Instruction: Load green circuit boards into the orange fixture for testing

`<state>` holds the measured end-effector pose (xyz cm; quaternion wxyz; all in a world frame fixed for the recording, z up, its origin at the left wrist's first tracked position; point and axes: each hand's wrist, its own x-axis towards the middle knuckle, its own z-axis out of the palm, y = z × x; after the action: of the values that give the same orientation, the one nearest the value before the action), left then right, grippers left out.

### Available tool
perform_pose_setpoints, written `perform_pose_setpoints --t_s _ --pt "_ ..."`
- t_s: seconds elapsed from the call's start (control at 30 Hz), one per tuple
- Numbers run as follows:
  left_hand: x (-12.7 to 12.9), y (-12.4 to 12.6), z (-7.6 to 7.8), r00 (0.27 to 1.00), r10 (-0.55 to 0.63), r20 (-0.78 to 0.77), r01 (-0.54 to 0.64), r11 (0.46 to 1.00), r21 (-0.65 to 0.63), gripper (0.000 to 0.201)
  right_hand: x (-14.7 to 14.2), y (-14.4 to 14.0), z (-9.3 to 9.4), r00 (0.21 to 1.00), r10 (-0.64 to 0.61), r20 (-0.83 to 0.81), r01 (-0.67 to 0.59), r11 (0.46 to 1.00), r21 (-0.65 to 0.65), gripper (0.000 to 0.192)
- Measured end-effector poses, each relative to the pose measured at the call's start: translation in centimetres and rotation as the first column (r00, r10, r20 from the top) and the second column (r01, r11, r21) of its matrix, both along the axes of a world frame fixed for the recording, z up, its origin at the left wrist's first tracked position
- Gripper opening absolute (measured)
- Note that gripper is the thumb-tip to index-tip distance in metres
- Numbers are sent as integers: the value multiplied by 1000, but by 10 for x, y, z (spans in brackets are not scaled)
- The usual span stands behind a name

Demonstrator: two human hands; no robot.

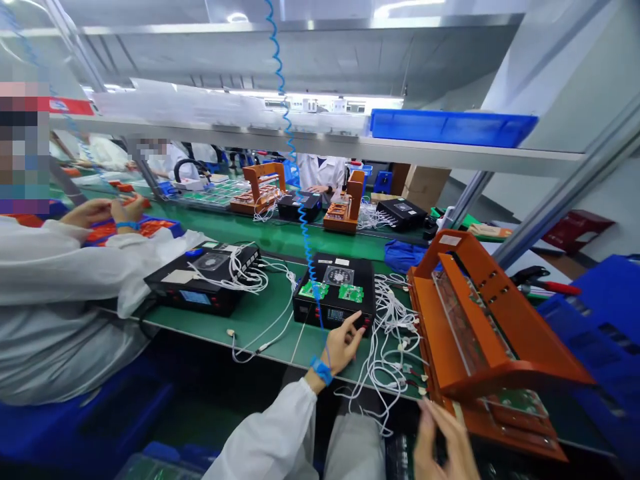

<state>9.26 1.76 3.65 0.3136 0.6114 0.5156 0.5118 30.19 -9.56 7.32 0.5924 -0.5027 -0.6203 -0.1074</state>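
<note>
My left hand (344, 343), with a blue wrist strap (321, 370) tied to a blue coiled cord (299, 193), reaches to the front face of a black tester box (335, 297) and touches it with a fingertip. Two green circuit boards (334, 291) lie on top of that box. My right hand (443, 443) is low at the bench's front edge, fingers spread, beside the base of an orange hinged fixture (480, 320) whose lid stands raised. It holds nothing that I can see. White cables (393, 340) lie tangled between box and fixture.
A person in a white coat (60, 293) sits close on my left at a second black tester (200, 280). A blue bin (595, 327) stands at the right, a blue tray (450, 127) on the overhead shelf. More fixtures and workers fill the far bench.
</note>
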Motion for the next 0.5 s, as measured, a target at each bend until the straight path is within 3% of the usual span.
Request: perform_pose_setpoints --t_s 0.07,0.17,0.33,0.4,0.5 --pt "-17 -15 -10 997 -7 73 13 997 -79 45 -37 30 21 962 249 111 -234 964 -126 29" --pt "-44 -31 -23 985 56 160 -27 984 -177 43 -78 87 41 906 385 173 -332 903 -271 36" --pt "-58 -33 -27 949 88 302 -3 963 -270 43 -103 156 33 790 441 427 -273 876 -399 55" --pt "-57 -31 -26 951 67 302 15 966 -260 43 -104 165 25 763 425 487 -243 887 -393 51" --pt "-57 -29 -26 939 48 340 47 963 -265 43 -103 163 18 796 366 482 -230 920 -318 39"
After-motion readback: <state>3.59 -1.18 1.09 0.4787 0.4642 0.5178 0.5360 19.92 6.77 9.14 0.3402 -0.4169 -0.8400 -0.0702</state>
